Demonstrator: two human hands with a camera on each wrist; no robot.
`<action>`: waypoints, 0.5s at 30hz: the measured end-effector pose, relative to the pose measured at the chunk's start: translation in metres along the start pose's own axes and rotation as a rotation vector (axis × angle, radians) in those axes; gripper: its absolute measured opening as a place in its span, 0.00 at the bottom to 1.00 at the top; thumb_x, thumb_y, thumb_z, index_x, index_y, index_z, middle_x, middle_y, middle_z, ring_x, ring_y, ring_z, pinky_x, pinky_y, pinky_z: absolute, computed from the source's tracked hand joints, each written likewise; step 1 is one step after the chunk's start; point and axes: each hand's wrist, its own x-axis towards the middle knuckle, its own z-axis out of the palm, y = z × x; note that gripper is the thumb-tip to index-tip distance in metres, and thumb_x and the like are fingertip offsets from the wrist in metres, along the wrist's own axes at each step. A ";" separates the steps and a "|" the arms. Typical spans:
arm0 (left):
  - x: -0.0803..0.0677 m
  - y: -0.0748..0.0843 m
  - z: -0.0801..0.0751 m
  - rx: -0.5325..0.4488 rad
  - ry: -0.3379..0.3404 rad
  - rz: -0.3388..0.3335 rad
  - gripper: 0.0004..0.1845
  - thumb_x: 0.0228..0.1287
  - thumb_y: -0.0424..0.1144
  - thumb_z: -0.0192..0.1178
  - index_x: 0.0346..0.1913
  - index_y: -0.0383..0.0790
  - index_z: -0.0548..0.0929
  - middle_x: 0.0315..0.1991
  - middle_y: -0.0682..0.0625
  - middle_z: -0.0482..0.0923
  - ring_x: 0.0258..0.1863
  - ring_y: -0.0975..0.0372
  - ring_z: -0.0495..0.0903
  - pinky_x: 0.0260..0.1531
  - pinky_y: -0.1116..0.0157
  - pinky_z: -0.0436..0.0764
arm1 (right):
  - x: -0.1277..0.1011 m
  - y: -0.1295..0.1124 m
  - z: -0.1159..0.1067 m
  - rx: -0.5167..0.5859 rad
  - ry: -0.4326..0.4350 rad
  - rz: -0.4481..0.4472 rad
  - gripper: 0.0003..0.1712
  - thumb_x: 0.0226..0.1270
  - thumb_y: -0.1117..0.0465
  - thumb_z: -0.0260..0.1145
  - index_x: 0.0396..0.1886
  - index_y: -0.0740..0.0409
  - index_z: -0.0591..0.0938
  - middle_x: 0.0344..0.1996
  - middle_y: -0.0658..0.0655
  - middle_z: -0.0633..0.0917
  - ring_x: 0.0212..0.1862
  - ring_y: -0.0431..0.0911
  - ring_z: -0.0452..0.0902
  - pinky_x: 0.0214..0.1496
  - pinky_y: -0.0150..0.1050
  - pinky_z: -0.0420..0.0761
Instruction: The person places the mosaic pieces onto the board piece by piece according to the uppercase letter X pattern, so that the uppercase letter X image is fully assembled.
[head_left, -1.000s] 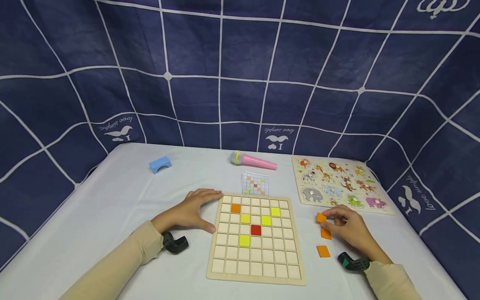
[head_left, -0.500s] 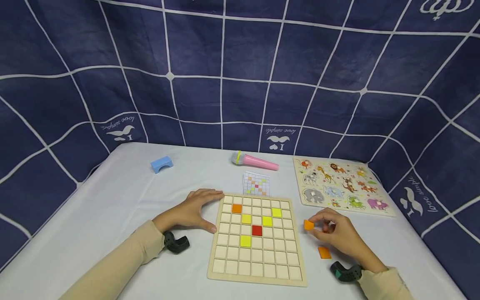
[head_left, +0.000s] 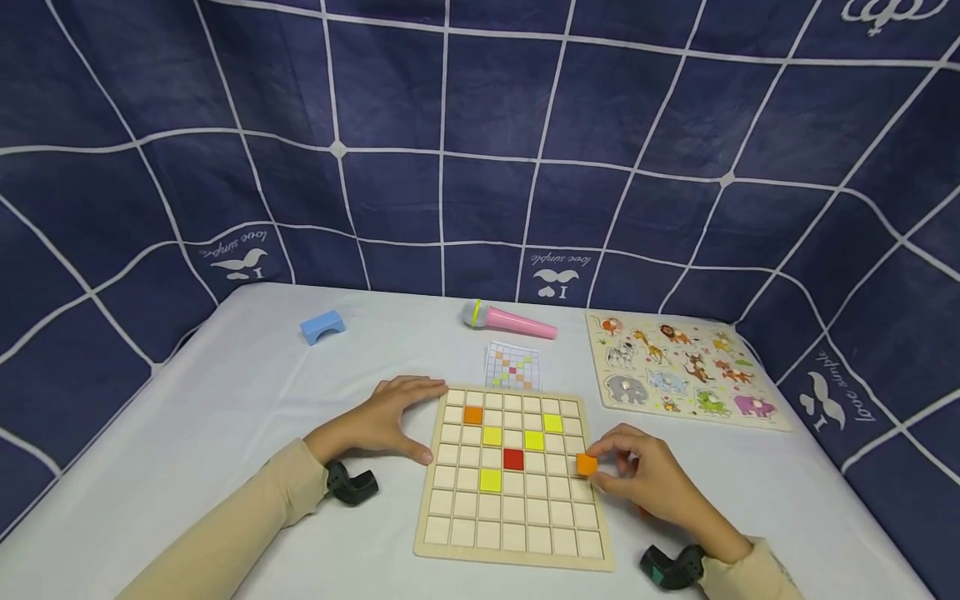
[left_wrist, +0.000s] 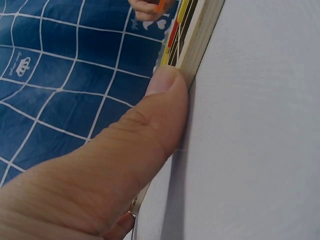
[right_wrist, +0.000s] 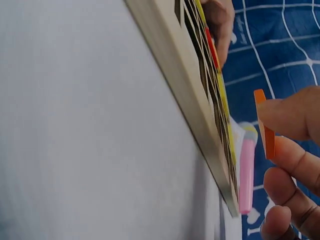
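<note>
The orange tile (head_left: 587,464) is pinched between the thumb and fingertips of my right hand (head_left: 648,483), held just above the right edge of the wooden grid board (head_left: 512,533), about level with the red tile (head_left: 513,458). A second ago I was holding it well out to the right over the white table (head_left: 225,400), near the loose orange tiles there; half a second ago it was partway in, and now it has reached the board's outer column. Only a sliver of another orange tile shows past my right hand now. In the right wrist view the tile (right_wrist: 265,125) stands on edge against my thumb, with my other fingers (right_wrist: 292,165) curled under it.

My left hand (head_left: 382,425) has not moved: it lies against the board's left edge, fingers spread along the upper corner, thumb (left_wrist: 150,130) pressed flat to the side of the frame, gripping nothing.

On the board sit one orange tile (head_left: 472,414), three yellow tiles (head_left: 491,436) and the red one. Beyond it lie the pattern card (head_left: 512,367), the pink toy microphone (head_left: 510,320), the blue block (head_left: 322,326) and the animal puzzle (head_left: 678,367).
</note>
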 end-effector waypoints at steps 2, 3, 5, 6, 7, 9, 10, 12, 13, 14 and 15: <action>0.000 0.000 0.000 0.001 0.001 -0.001 0.59 0.46 0.56 0.88 0.81 0.39 0.72 0.81 0.42 0.68 0.81 0.41 0.60 0.75 0.33 0.54 | 0.002 -0.003 0.003 0.005 -0.018 0.006 0.16 0.53 0.70 0.86 0.41 0.54 0.92 0.38 0.47 0.85 0.29 0.40 0.72 0.28 0.33 0.73; 0.000 0.000 0.000 0.000 0.002 -0.002 0.59 0.46 0.56 0.88 0.81 0.39 0.72 0.81 0.42 0.68 0.81 0.41 0.60 0.75 0.33 0.54 | 0.002 -0.005 0.004 0.008 -0.028 0.009 0.16 0.54 0.69 0.86 0.41 0.54 0.92 0.38 0.47 0.85 0.29 0.40 0.72 0.29 0.33 0.73; 0.000 0.000 0.000 0.000 0.002 -0.005 0.59 0.45 0.56 0.88 0.81 0.40 0.72 0.81 0.42 0.68 0.81 0.41 0.60 0.75 0.33 0.54 | 0.004 -0.007 0.006 0.019 -0.054 0.018 0.15 0.55 0.68 0.86 0.41 0.54 0.92 0.39 0.47 0.85 0.30 0.40 0.72 0.30 0.33 0.74; 0.000 0.000 0.000 -0.002 0.002 -0.006 0.59 0.45 0.56 0.88 0.81 0.40 0.72 0.81 0.42 0.68 0.81 0.41 0.60 0.75 0.33 0.54 | 0.004 -0.007 0.007 0.023 -0.066 0.024 0.15 0.56 0.67 0.86 0.41 0.54 0.92 0.39 0.47 0.85 0.30 0.39 0.72 0.30 0.33 0.74; 0.000 0.000 0.000 -0.003 0.002 -0.007 0.59 0.45 0.56 0.88 0.81 0.40 0.72 0.81 0.42 0.68 0.81 0.41 0.59 0.75 0.33 0.54 | 0.005 -0.008 0.008 0.026 -0.075 0.027 0.14 0.56 0.66 0.86 0.41 0.54 0.92 0.39 0.48 0.86 0.30 0.39 0.72 0.31 0.33 0.74; 0.000 0.000 0.001 -0.003 0.001 -0.006 0.59 0.45 0.56 0.88 0.81 0.40 0.72 0.81 0.42 0.68 0.81 0.41 0.59 0.75 0.33 0.54 | 0.005 -0.009 0.009 0.030 -0.090 0.029 0.14 0.57 0.66 0.85 0.42 0.54 0.92 0.40 0.48 0.86 0.31 0.39 0.73 0.31 0.33 0.74; 0.000 0.000 0.001 -0.003 0.001 -0.006 0.59 0.45 0.56 0.88 0.81 0.40 0.72 0.81 0.42 0.68 0.81 0.41 0.59 0.75 0.33 0.53 | 0.005 -0.009 0.010 0.034 -0.097 0.026 0.13 0.58 0.66 0.85 0.42 0.54 0.92 0.40 0.48 0.86 0.31 0.39 0.73 0.31 0.33 0.74; 0.000 0.001 0.000 -0.003 0.001 -0.005 0.59 0.45 0.56 0.88 0.81 0.39 0.72 0.81 0.42 0.68 0.81 0.41 0.59 0.75 0.33 0.54 | 0.006 -0.010 0.012 0.041 -0.105 0.018 0.13 0.58 0.65 0.85 0.42 0.53 0.92 0.40 0.48 0.86 0.31 0.39 0.73 0.31 0.33 0.75; 0.001 0.001 0.000 -0.003 0.001 -0.003 0.59 0.45 0.56 0.88 0.81 0.39 0.72 0.81 0.42 0.68 0.81 0.41 0.59 0.75 0.34 0.54 | 0.007 -0.010 0.013 0.047 -0.108 0.013 0.13 0.58 0.65 0.85 0.42 0.53 0.92 0.40 0.48 0.86 0.30 0.39 0.73 0.31 0.33 0.74; 0.001 0.001 0.000 -0.004 0.001 -0.003 0.59 0.45 0.56 0.88 0.81 0.39 0.72 0.81 0.42 0.68 0.81 0.41 0.59 0.75 0.34 0.54 | 0.007 -0.011 0.014 0.051 -0.110 0.001 0.13 0.59 0.65 0.85 0.42 0.53 0.92 0.40 0.48 0.86 0.30 0.40 0.73 0.30 0.33 0.75; 0.001 0.001 0.000 -0.005 0.001 -0.003 0.59 0.45 0.55 0.88 0.81 0.39 0.72 0.81 0.42 0.68 0.81 0.41 0.59 0.74 0.34 0.54 | 0.008 -0.012 0.015 0.057 -0.114 -0.010 0.13 0.59 0.65 0.85 0.42 0.54 0.92 0.39 0.49 0.86 0.30 0.40 0.72 0.30 0.32 0.74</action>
